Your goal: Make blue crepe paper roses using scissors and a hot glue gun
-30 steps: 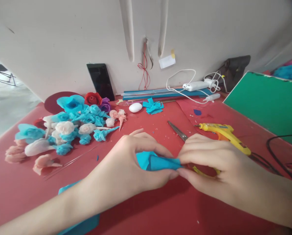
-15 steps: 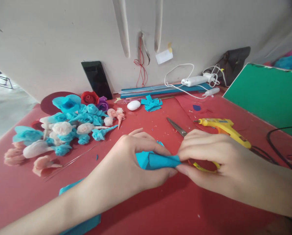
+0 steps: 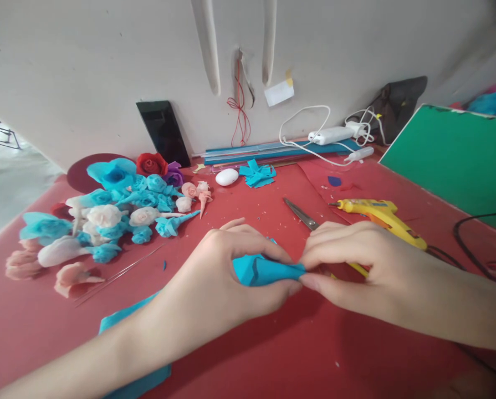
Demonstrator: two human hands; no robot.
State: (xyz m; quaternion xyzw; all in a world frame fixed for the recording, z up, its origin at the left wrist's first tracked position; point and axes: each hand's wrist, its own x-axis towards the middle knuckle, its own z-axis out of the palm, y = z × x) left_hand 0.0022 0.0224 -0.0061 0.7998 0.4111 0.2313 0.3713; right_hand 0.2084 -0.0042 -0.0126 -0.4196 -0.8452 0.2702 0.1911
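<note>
A blue paper flower (image 3: 264,270) lies sideways between my hands, its wide end to the left and its narrow end to the right. My left hand (image 3: 235,271) is wrapped round the wide part, thumb below and fingers above. With thumb and fingertips, my right hand (image 3: 347,260) pinches the tapered tip. The fingers hide part of the paper. Just behind my right hand lie scissors (image 3: 301,215), blades pointing away and the yellow handles partly covered. Under my left forearm is a folded piece of blue paper (image 3: 127,313).
Paper flowers (image 3: 106,216) in several colours are heaped at the left, with thin wires (image 3: 118,276) in front. A yellow glue gun (image 3: 381,216) lies right. Farther back are a white egg-shaped object (image 3: 226,177), blue scraps (image 3: 257,174), a phone (image 3: 162,133) and a green board (image 3: 451,160).
My right hand has shifted slightly at the flower's narrow tip, its fingers closer together and covering more of the scissors' handles. My left hand keeps its hold.
</note>
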